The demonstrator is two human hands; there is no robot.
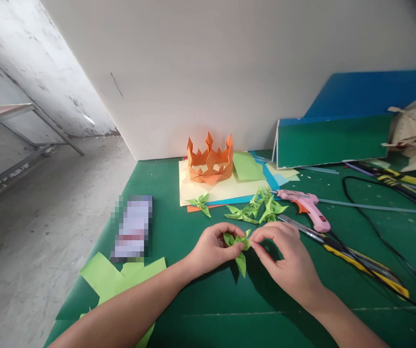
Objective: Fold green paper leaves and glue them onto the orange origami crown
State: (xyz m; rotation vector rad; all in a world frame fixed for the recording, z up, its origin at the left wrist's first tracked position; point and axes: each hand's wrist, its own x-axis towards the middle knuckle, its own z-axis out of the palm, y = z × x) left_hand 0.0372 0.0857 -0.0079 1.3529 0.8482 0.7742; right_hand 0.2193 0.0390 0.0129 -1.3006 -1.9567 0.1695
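Note:
A folded light-green paper flower (242, 266) with pointed petals is gripped between the thumb and fingers of my left hand (215, 246). At its right edge, the thumb and forefinger of my right hand (287, 256) pinch a petal tip; the exact contact is hard to make out. Just beyond my hands lie several similar green paper flowers (273, 209), with a separate one (201, 203) farther left. Behind them an orange folded-paper crown (210, 169) stands upright on a stack of coloured paper sheets (189, 191).
Right of my hands are a pink glue gun (314, 210) with a clear glue stick and a yellow-handled utility knife (360, 261). A black cable (374, 237) loops there. Leftward lie a blurred phone (133, 227) and green paper sheets (101, 273). A green board (334, 140) stands behind.

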